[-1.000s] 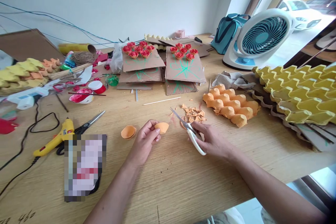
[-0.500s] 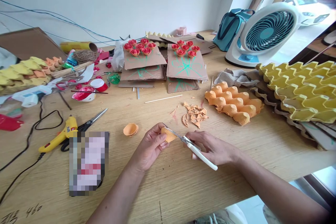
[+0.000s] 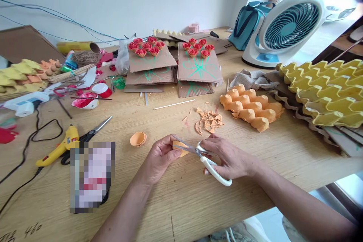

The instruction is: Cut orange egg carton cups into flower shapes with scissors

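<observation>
My left hand (image 3: 163,155) pinches a small orange egg-carton cup (image 3: 181,146) between thumb and fingers. White-handled scissors (image 3: 213,170) are gripped in my right hand (image 3: 222,157), with their blades parted around the cup's edge. Left of my hands sits another cut orange cup (image 3: 138,139), its opening upward. Beyond the scissors lies a heap of orange carton scraps (image 3: 209,120). An orange egg carton (image 3: 251,106), bumps up, rests farther right.
Yellow egg trays (image 3: 323,90) are stacked at right, near a white fan (image 3: 292,30). Cardboard panels (image 3: 200,69) bearing red flowers stand at the back. A yellow glue gun (image 3: 61,147), black scissors (image 3: 96,130) and a pixelated object (image 3: 93,177) lie at left.
The scissors have opened wider, their lower handle swinging away from the upper one, and the blades now straddle the cup. The view has shifted slightly.
</observation>
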Tool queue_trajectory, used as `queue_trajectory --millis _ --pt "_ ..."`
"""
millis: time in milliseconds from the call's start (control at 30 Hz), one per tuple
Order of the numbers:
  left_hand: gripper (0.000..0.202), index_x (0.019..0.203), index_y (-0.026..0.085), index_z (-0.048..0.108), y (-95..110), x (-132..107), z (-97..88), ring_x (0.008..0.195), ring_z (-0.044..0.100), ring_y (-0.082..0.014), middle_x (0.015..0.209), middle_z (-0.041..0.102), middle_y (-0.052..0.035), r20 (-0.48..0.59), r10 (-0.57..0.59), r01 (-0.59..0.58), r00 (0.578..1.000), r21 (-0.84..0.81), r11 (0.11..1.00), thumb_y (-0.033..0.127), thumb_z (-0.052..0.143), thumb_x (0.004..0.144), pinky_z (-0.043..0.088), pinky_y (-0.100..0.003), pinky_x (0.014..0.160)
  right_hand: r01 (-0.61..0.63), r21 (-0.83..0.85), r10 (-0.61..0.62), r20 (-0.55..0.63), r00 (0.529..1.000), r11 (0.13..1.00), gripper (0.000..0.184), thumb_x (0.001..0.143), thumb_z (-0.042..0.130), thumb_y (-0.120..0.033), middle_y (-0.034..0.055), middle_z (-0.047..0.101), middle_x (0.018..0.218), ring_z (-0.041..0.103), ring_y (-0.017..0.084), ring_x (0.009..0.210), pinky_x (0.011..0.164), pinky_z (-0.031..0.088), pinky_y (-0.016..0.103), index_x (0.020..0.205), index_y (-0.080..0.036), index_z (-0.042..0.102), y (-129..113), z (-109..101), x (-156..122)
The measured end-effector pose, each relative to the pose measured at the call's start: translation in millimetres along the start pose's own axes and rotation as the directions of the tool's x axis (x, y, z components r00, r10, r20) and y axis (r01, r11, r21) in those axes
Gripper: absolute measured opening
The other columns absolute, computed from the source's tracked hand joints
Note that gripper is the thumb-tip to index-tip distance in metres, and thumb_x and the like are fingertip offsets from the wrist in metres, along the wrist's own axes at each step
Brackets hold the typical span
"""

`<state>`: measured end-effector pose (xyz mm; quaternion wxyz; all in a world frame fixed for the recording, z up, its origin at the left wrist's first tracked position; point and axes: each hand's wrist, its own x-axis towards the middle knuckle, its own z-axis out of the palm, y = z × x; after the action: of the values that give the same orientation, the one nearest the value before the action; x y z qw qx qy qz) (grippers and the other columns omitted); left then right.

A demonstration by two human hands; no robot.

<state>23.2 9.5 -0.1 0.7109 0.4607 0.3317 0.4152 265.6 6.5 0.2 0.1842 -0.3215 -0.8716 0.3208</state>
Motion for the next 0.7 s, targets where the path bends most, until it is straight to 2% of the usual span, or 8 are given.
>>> queue_trajectory --millis 167,300,500,700 --pt "0.025 0.082 0.018 0.069 -0.8 -0.7 -2.1 0.068 0.038 -0.0106 0.073 0.048 0.0017 0.005 0.015 -0.015 1.0 0.017 1.0 0.038 0.082 0.075 0.031 -0.024 0.063 0.021 0.036 -0.021 -0.009 1.0 0.999 0.035 0.095 0.054 -0.05 -0.0009 0.054 0.073 0.045 0.014 0.065 0.075 0.038 0.031 0.08 -0.02 0.045 0.0 1.6 0.0" --pt "0.024 0.079 0.017 0.068 1.1 -0.6 -0.3 0.07 0.041 -0.012 0.075 0.05 0.0004 0.011 0.045 -0.046 0.999 0.032 0.998 0.037 0.081 0.075 0.033 -0.025 0.065 0.04 0.051 -0.039 -0.018 0.999 0.998 0.036 0.095 0.053 -0.052 -0.0015 0.053 0.071 0.043 0.013 0.063 0.075 0.037 0.031 0.079 -0.02 0.045 0.5 1.8 -1.1" --pt "0.025 0.079 0.017 0.067 2.4 -0.6 -1.7 0.071 0.042 -0.0126 0.074 0.049 0.0003 0.038 0.063 -0.065 0.997 0.06 0.996 0.037 0.08 0.076 0.035 -0.025 0.066 0.051 0.025 -0.051 -0.033 0.998 0.998 0.035 0.096 0.055 -0.048 -0.0017 0.051 0.066 0.041 0.013 0.06 0.071 0.035 0.03 0.075 -0.021 0.043 1.7 0.3 -3.8" --pt "0.024 0.079 0.016 0.067 3.3 -1.8 -3.5 0.072 0.042 -0.0123 0.076 0.049 0.0002 0.014 0.036 -0.037 0.999 0.093 0.995 0.035 0.082 0.075 0.036 -0.024 0.066 0.014 -0.036 -0.014 -0.007 1.0 0.999 0.028 0.095 0.055 -0.045 0.0012 0.057 0.075 0.048 0.015 0.067 0.075 0.039 0.031 0.083 -0.021 0.048 -1.7 -0.2 -1.8"
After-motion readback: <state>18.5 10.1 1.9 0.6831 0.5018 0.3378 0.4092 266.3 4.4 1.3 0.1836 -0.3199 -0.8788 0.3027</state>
